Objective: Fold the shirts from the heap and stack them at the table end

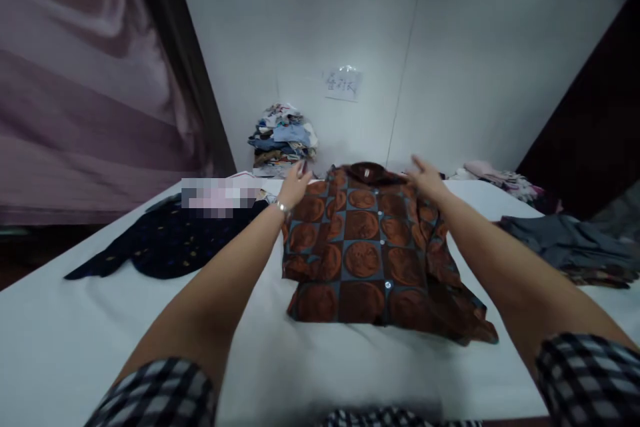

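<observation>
A brown and blue patterned button-up shirt (362,259) lies front side up on the white table, its dark collar toward the wall. Its left-side sleeve is folded in along the body, while the right side spreads out unevenly toward the lower corner. My left hand (295,187), with a band on the wrist, is by the shirt's upper left shoulder; its fingers look apart, though slightly blurred. By the opposite shoulder is my right hand (426,178), fingers stretched out and apart. Neither hand visibly grips the fabric.
A dark garment with small light spots (175,237) lies on the left, beside a blurred-out patch. Folded clothes (283,137) are piled against the wall under a paper sign (343,84). More clothes (493,175) and a grey folded stack (570,240) lie on the right.
</observation>
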Motion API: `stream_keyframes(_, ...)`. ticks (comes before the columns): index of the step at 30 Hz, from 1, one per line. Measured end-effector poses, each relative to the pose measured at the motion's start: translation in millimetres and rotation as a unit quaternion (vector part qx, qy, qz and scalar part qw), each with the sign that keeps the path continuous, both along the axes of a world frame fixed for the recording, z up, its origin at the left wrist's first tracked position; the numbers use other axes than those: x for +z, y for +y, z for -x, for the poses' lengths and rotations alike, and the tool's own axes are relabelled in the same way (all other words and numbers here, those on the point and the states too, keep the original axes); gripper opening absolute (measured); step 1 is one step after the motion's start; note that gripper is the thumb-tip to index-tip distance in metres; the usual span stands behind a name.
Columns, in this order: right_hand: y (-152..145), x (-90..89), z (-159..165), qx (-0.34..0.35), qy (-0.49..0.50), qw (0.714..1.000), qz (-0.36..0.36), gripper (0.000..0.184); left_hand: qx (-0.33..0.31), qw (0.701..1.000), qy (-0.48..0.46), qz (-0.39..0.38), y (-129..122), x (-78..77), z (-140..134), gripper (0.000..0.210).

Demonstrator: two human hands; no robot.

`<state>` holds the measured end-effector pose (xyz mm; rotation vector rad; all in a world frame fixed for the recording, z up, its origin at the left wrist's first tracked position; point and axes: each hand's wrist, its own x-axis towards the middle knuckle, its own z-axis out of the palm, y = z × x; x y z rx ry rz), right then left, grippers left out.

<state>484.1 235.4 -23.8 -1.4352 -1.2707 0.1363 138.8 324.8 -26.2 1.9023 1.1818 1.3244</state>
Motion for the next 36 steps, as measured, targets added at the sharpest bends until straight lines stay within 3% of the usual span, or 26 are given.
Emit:
stream_keyframes(3, -47, -67.3, 5, 0.094, -0.053, 0.98, 0.168, 0.031, -0.027, 0.992, 0.113, 0.039, -46, -65.1, 26, 0.037)
stream_keyframes(6, -113, -116.5, -6, 0.093, -0.092, 0.968, 0.214, 0.028, -0.004, 0.986, 0.146, 0.084, -95, -116.6, 53, 0.033)
stream_keyframes(8, -158, -136.3, -14, 0.056, -0.113, 0.971, 0.202, 0.031, 0.017, 0.981, 0.142, 0.127, -124, -137.0, 67, 0.033)
stream_keyframes(11, -217, -154.6, -12, 0.004, -0.142, 0.974, 0.178, 0.032, 0.067, 0.971, 0.13, 0.189, -153, -151.1, 75, 0.042)
stream_keyframes(13, -247, -165.0, 0, 0.003, -0.169, 0.972, 0.166, 0.033, 0.077, 0.969, 0.128, 0.196, -165, -154.5, 71, 0.047)
stream_keyframes(15, -267, -176.1, 16, 0.017, -0.212, 0.962, 0.171, 0.039, 0.063, 0.972, 0.141, 0.176, -172, -155.5, 60, 0.039)
stream_keyframes(17, -278, -187.7, 28, 0.025, -0.262, 0.946, 0.189, 0.05, 0.028, 0.975, 0.168, 0.143, -177, -154.5, 44, 0.021)
stream_keyframes(19, -280, -198.6, 33, 0.011, -0.299, 0.932, 0.204, 0.057, -0.017, 0.976, 0.173, 0.131, -181, -151.0, 29, 0.02)
stream_keyframes(21, -276, -206.5, 30, -0.014, -0.309, 0.926, 0.215, 0.058, -0.06, 0.976, 0.108, 0.178, -185, -144.8, 16, 0.022)
stream_keyframes(23, -267, -208.9, 22, -0.035, -0.299, 0.927, 0.224, 0.055, -0.09, 0.952, -0.047, 0.29, -186, -136.1, 8, 0.021)
stream_keyframes(25, -256, -203.6, 13, -0.031, -0.281, 0.93, 0.234, 0.047, -0.105, 0.897, -0.198, 0.38, -185, -125.1, 3, 0.022)
stream_keyframes(27, -247, -190.5, 6, -0.003, -0.246, 0.938, 0.242, 0.039, -0.094, 0.852, -0.301, 0.418, -184, -112.6, 1, 0.023)
stream_keyframes(30, -244, -164.1, 0, 0.013, -0.151, 0.968, 0.202, 0.038, -0.066, 0.821, -0.373, 0.426, -189, -94.8, 3, 0.023)
stream_keyframes(33, -253, -147.1, -1, 0.033, -0.057, 0.985, 0.158, 0.042, -0.055, 0.835, -0.377, 0.397, -203, -88.0, 15, 0.021)
stream_keyframes(36, -268, -147.6, 4, 0.105, -0.034, 0.973, 0.202, 0.045, -0.037, 0.876, -0.313, 0.366, -216, -99.4, 37, 0.024)
